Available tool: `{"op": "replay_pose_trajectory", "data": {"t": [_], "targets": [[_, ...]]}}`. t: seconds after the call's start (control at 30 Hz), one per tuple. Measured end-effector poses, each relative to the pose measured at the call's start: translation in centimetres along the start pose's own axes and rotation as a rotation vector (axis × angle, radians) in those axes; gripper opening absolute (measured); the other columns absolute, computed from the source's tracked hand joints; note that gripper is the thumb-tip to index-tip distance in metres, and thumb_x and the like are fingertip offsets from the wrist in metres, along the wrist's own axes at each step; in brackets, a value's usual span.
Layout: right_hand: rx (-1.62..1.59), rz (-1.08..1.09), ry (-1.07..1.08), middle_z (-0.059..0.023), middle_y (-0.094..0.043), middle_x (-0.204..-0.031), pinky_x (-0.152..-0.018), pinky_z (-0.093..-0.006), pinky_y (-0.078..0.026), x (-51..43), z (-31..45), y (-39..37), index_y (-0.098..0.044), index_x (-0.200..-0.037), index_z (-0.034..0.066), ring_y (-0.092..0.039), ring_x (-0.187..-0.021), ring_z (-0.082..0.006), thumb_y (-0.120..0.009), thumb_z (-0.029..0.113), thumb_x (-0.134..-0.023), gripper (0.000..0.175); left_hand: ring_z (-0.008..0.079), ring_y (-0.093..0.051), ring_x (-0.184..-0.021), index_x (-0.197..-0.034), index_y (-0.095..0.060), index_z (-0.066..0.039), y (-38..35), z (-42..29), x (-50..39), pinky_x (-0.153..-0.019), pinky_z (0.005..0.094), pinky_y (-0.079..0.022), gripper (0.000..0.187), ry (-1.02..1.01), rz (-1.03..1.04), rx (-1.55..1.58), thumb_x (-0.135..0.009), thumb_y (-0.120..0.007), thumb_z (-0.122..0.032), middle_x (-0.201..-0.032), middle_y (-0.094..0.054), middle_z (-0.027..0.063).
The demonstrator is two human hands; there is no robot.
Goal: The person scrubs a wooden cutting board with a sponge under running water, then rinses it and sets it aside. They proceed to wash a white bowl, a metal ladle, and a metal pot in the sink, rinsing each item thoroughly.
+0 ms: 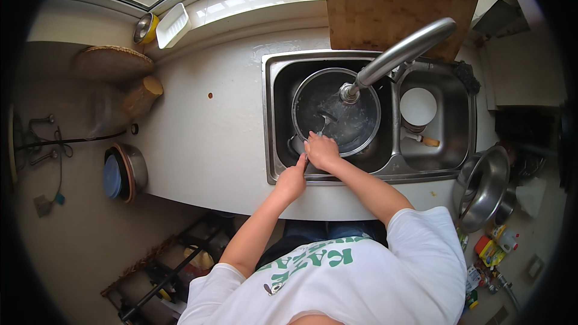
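Observation:
My left hand (292, 180) is closed around the handle end of a metal utensil, whose head (328, 118) lies over a round metal pot (295, 122); its exact kind is unclear. My right hand (322, 150) is on the same handle, higher up, at the pot's near rim. The pot stands in the large left basin of a steel double sink (268, 144), with water in it. Above it hangs the curved steel faucet (406, 52), its spray head (349, 93) over the pot. Another dark-rimmed item, partly hidden, lies beside the pot near my hands.
In the right basin are a white round dish (418, 106) and a wooden-handled tool (430, 141). A large wooden board (397, 4) leans behind the sink. Steel bowls (485, 189) stand at the right, stacked basins (137, 171) at the counter's left end.

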State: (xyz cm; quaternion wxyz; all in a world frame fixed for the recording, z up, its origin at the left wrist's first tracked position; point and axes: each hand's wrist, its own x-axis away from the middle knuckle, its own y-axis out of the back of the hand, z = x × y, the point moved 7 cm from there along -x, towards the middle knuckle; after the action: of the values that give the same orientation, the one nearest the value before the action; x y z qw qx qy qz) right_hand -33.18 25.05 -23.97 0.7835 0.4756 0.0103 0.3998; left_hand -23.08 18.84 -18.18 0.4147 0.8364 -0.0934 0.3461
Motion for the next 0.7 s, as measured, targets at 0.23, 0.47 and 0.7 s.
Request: {"op": "replay_pose_trajectory", "data": {"t": [0.23, 0.47, 0.7], "targets": [[-0.171, -0.334, -0.363, -0.0238, -0.066, -0.088, -0.075, -0.0507, -0.052, -8.4, -13.0, 6.2, -0.067, -0.096, 0.0083, -0.066, -0.086, -0.0378, -0.048, 0.031, -0.089, 0.03, 0.042, -0.061, -0.083, -0.144, -0.026, -0.006, 1.0, -0.6, 0.5, -0.074, 0.0497, -0.047, 0.072, 0.056, -0.012, 0.053, -0.078, -0.055, -0.003, -0.086, -0.063, 0.0255], [-0.669, -0.205, -0.151, -0.0108, -0.057, -0.126, -0.106, -0.0469, -0.031, -11.1, -15.5, -1.3, -0.064, -0.115, 0.0173, -0.043, -0.126, -0.0335, -0.055, 0.026, -0.085, 0.033, 0.0406, -0.061, -0.083, -0.143, -0.028, -0.006, 0.1, -1.8, -1.0, -0.073, 0.0493, -0.047, 0.072, 0.01, -0.032, -0.011, -0.077, -0.056, -0.003, -0.087, -0.063, 0.024], [-0.101, -0.349, 0.389, -0.0091, -0.057, -0.124, -0.103, -0.0424, -0.037, -7.9, -5.5, 6.3, -0.067, -0.108, 0.0129, -0.048, -0.122, -0.0294, -0.053, 0.026, -0.086, 0.028, 0.0389, -0.06, -0.075, -0.142, -0.034, -0.009, 1.6, -1.8, 1.5, -0.066, 0.0483, -0.048, 0.071, -0.192, -0.309, 0.065, -0.076, -0.057, -0.001, -0.082, -0.059, 0.02]]}}
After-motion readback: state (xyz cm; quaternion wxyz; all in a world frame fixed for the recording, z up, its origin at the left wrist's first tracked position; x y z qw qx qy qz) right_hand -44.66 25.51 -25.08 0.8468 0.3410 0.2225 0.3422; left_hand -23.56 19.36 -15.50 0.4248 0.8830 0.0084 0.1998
